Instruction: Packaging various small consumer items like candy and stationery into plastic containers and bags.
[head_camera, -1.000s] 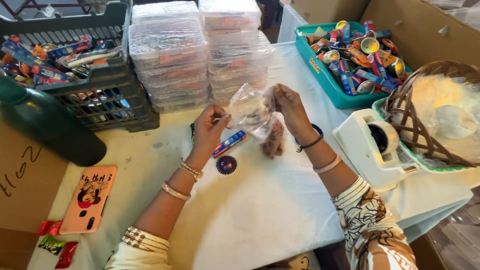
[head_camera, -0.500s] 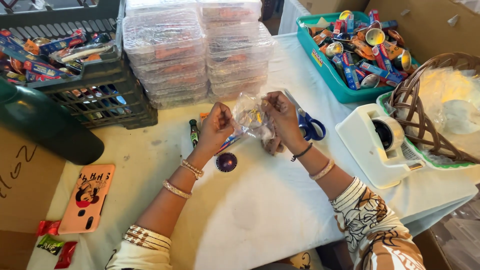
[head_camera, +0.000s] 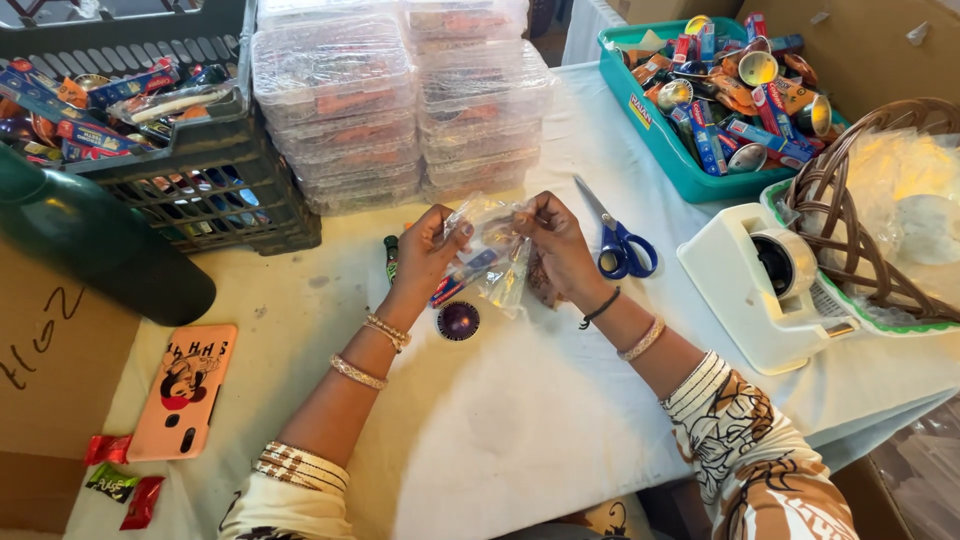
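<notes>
We see both hands up over the white-covered table (head_camera: 520, 430), working one clear plastic bag (head_camera: 490, 250) between them. Left hand (head_camera: 425, 250) pinches the bag's left edge with thumb and fingers closed on the film; right hand (head_camera: 555, 245) is closed on the bag's top right edge — so both hands grip the same bag, held just above the cloth. Inside the bag we make out a small blue-and-red packet (head_camera: 462, 278), tilted; anything else in there is too blurred by the film to name. Change from a second ago: the blue-handled scissors (head_camera: 618, 240) now lie in plain view just right of the right wrist, where earlier the hand and bag covered that spot, and the bag looks drawn tighter between the hands than before, less bunched. We read that as the bag's mouth being gathered or pulled shut — a judgement, not certain. The dark round purple disc (head_camera: 458, 321) sits on the cloth just below the bag, apart from both hands, same place as before. A dark marker (head_camera: 391, 256) lies behind the left hand. Around: white tape dispenser (head_camera: 770, 285) to the right, wicker basket (head_camera: 870, 220) beyond it, teal bin (head_camera: 655, 135) of small wrapped items, stacks of clear lidded boxes (head_camera: 400, 100) behind the hands, dark crate (head_camera: 200, 170) at left, orange phone case (head_camera: 185, 390) near the table edge.
</notes>
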